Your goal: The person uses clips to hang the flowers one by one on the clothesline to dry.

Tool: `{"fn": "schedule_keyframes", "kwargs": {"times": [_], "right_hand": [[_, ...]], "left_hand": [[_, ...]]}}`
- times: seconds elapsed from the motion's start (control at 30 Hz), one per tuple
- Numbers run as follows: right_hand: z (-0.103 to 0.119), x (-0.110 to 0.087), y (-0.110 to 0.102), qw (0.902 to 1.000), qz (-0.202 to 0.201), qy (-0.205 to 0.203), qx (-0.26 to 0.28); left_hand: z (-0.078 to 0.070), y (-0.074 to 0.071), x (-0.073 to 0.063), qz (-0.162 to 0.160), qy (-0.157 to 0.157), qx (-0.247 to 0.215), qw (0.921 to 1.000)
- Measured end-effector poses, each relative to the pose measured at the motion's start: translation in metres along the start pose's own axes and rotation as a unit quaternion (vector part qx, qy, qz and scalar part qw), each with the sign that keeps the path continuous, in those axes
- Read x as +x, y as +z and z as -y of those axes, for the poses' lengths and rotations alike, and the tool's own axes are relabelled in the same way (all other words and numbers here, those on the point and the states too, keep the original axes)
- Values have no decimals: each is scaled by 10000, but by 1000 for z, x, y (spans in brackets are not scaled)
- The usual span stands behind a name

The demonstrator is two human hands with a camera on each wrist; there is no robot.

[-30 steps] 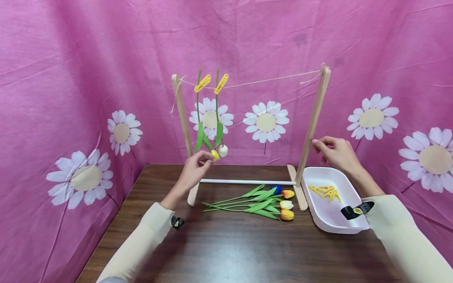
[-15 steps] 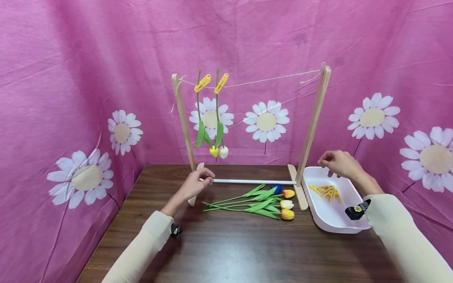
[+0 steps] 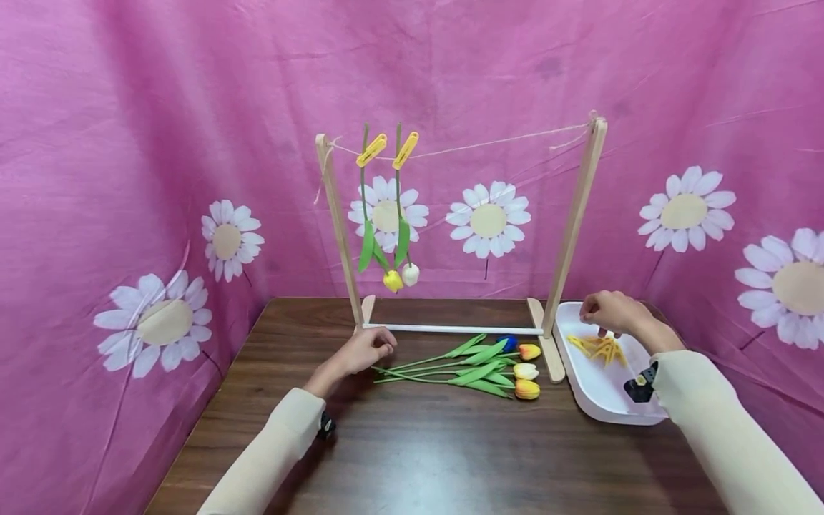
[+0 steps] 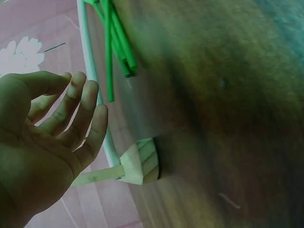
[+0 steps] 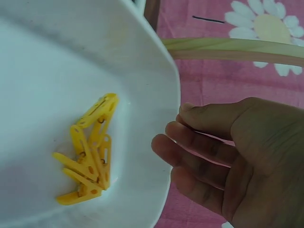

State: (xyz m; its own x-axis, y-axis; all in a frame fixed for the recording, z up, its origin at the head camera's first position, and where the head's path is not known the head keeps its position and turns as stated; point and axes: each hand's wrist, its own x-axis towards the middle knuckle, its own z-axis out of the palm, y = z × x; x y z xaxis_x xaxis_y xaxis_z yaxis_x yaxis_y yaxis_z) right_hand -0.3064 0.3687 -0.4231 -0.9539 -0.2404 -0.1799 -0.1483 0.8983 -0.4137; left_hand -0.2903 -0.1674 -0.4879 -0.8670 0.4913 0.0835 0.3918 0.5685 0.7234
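Note:
My left hand point(image 3: 360, 350) is low over the table by the stem ends of several artificial tulips point(image 3: 476, 370), its fingers loosely bent. In the left wrist view nothing lies in that hand, and the green stems point(image 4: 116, 42) are just beyond the fingertips. Over the far side of a white tray point(image 3: 582, 400) is my right hand point(image 3: 614, 313), relaxed and holding nothing. Several yellow clothespins point(image 5: 88, 159) lie piled in the tray, apart from the right fingertips. A yellow tulip point(image 3: 393, 280) and a white tulip point(image 3: 410, 275) hang upside down, each clipped to a string by a yellow clothespin point(image 3: 405, 150).
Two wooden posts point(image 3: 576, 222) hold the sagging string point(image 3: 502, 143). A white rod point(image 3: 450, 330) joins their feet behind the lying tulips. The brown table point(image 3: 412, 450) extends in front, and a pink cloth with printed daisies point(image 3: 488, 220) surrounds its back and sides.
My left hand has left the hanging yellow tulip and come down to the stem ends. My right hand has dropped from beside the right post to over the tray.

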Motion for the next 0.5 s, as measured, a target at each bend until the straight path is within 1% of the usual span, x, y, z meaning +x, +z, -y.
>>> {"fn": "schedule_keyframes", "kwargs": {"times": [0.13,0.27,0.37,0.43,0.5], "right_hand": [[-4,-2,7,9996,269,114,-35],[-5,2,15,9986,512,97,-46],[-5,5,19,9977,673,2,-98],[-5,6,21,9967,797,-46,-175],[-5,6,23,9951,952,7,-264]], "left_hand": [[1,10,-1,138,129,439,9989],[0,16,-4,177,153,911,9956],[-2,20,-4,214,160,1251,9918],[-4,22,-3,255,194,1515,9879],[-5,25,-3,274,226,1775,9835]]}}
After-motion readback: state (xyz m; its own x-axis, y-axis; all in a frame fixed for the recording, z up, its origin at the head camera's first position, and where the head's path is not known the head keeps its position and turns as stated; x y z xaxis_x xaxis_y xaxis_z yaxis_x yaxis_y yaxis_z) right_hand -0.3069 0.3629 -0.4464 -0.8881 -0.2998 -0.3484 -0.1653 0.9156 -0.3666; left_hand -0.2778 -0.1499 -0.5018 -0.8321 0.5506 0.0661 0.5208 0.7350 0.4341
